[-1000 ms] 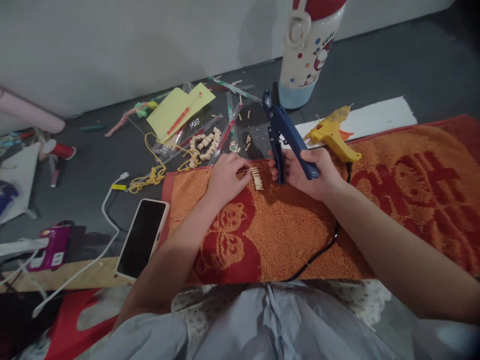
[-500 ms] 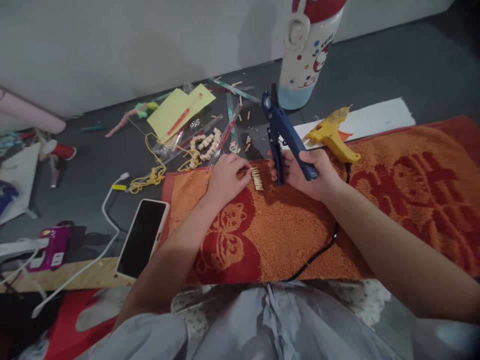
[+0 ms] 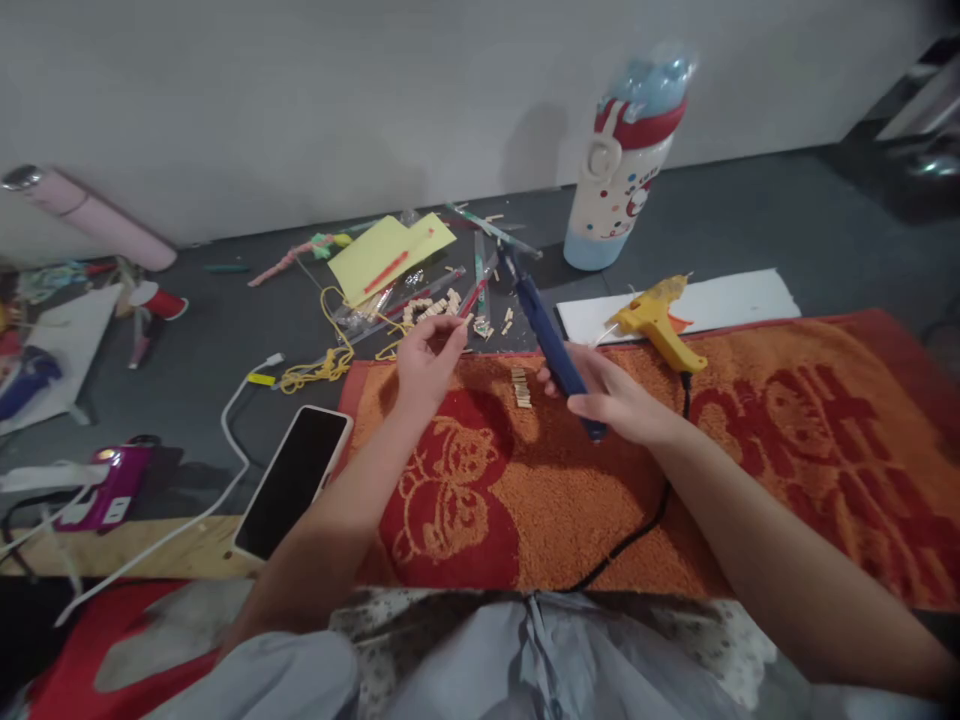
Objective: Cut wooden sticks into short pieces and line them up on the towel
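My left hand [image 3: 429,362] is raised over the far left part of the orange towel [image 3: 577,500], thumb and fingertips pinching a small pale stick piece [image 3: 469,321]. In my right hand [image 3: 611,392] is a pair of blue pliers [image 3: 551,340], its tip pointing away toward the scattered bits. Seen edge-on, the tool does not show how far its handles are apart. Between my hands, a short row of small stick pieces [image 3: 521,388] lies on the towel. Loose stick pieces [image 3: 508,320] and a curved chain of such pieces [image 3: 435,306] lie on the dark tabletop beyond.
A yellow glue gun [image 3: 660,322] rests by a white board [image 3: 735,300], its cord crossing the towel. Behind stands a bottle [image 3: 619,200]. Yellow paper [image 3: 390,255], yellow string [image 3: 319,365], a phone [image 3: 294,482] and a white cable [image 3: 232,425] are on the left.
My left hand has lifted from the row of sticks and moved left, a piece in its fingertips. The blue pliers have turned edge-on in my right hand. The head view has tilted up.
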### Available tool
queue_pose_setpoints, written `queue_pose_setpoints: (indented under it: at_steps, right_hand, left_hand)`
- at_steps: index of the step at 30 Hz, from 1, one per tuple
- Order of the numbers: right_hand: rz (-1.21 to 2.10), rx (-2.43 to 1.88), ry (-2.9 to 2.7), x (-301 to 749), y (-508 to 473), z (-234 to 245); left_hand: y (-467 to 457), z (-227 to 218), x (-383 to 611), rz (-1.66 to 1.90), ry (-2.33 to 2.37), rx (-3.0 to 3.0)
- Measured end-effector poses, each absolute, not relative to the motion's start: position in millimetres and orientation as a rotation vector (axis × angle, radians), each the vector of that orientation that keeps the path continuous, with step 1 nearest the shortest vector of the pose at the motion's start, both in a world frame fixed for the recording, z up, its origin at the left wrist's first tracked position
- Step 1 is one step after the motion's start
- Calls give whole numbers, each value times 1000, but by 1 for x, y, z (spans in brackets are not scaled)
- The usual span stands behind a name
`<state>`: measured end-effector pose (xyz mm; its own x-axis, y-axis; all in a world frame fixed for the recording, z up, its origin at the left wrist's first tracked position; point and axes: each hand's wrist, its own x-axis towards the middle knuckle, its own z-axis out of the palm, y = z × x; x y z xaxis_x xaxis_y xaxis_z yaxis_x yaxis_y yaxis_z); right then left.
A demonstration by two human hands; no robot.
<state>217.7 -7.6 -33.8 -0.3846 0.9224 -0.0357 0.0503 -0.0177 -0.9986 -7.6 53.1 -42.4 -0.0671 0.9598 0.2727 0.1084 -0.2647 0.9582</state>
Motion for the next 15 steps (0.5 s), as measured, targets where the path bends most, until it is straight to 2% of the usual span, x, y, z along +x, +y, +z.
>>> queue_pose_setpoints:
  at_steps: [7, 15]
  right_hand:
    - [1107, -1144, -1963, 209, -23, -23]
    - [952, -1234, -2079, 206, -26, -19]
  left_hand:
    - [50, -24, -13, 1532, 1035, 1026]
    - [46, -25, -14, 1525, 1012, 1042]
